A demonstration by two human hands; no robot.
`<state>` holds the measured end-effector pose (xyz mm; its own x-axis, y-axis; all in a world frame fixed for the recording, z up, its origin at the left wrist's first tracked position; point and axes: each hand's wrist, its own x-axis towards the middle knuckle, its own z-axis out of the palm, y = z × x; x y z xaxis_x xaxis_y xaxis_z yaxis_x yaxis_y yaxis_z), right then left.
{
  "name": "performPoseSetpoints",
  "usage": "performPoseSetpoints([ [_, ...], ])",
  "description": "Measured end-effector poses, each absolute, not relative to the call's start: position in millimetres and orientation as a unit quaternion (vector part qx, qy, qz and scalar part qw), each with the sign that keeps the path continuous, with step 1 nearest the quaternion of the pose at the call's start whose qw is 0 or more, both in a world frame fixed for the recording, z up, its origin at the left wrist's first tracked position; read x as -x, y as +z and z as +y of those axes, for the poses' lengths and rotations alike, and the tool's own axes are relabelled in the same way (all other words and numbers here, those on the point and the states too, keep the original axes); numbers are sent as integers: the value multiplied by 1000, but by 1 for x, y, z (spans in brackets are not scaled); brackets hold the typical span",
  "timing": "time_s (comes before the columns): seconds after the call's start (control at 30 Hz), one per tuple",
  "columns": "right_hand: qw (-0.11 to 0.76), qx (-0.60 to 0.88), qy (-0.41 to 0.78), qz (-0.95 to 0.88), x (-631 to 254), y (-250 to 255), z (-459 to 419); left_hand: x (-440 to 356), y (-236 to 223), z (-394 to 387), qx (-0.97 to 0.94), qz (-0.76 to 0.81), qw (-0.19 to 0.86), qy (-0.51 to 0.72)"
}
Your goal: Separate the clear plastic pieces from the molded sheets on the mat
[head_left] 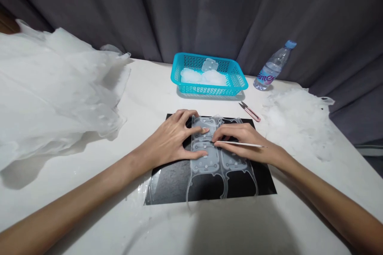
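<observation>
A translucent moulded silicone sheet (205,164) with rounded-square pieces in it lies on a black mat (172,181). Some openings in its lower part show bare mat. My left hand (175,137) rests at the sheet's left side, fingers spread and pressing down on the pieces. In a pinch, my right hand (239,137) holds a slim white stick-like tool (242,144), its front end down at the gap between two left-column pieces. The fingers hide its very tip. Part of the sheet's right column lies under my right hand.
Behind the mat stands a turquoise basket (209,91) with translucent pieces inside. Pink-handled thread snips (249,111) lie right of it, near a water bottle (273,67). A large stack of translucent sheets (56,91) is at left, a pile of clear scraps (299,121) at right.
</observation>
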<state>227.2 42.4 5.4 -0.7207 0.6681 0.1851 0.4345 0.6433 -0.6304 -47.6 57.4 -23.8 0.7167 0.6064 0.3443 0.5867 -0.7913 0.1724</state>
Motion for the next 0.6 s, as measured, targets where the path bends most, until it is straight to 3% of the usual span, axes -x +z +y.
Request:
performPoseSetpoints([
  [0.33,186,279,242,-910,-227,2,39,48,-24,58,-930,319,23,180],
  [0.6,187,283,283,-897,-235,16,43,48,-22,55,-924,338,50,173],
])
